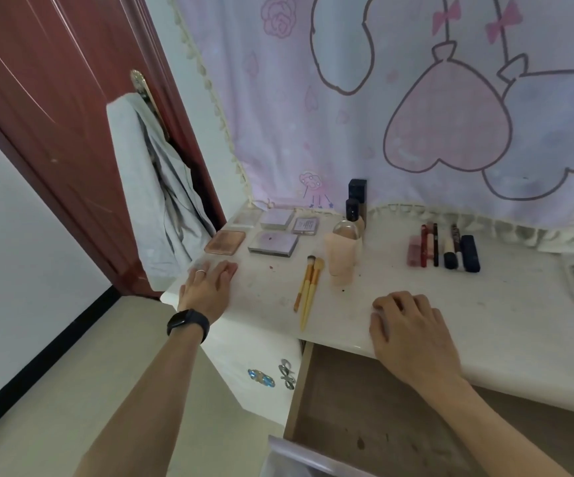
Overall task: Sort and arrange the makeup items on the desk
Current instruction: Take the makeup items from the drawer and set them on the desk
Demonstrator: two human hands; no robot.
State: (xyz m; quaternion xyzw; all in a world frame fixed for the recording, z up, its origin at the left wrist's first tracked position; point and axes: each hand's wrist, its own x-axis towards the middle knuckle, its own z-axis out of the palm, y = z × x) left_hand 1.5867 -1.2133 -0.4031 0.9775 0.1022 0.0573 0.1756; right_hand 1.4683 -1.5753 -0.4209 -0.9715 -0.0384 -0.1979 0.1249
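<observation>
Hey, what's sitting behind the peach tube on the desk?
A clear round bottle, a dark-capped bottle and a dark box stand there; their bases are hidden.

The desk [416, 297] is showing a white, faintly speckled top. Behind it a lilac cloth [347, 98] is displaying pink hearts and bows outlined in dark purple. The brushes [308, 287] are showing yellow handles and the cup [341, 258] is glowing peach. The front left palette [225, 242] is looking coppery pink, the palette beside it [273, 243] lilac. The door [55, 98] is showing reddish brown and the watch [189, 325] black.
</observation>
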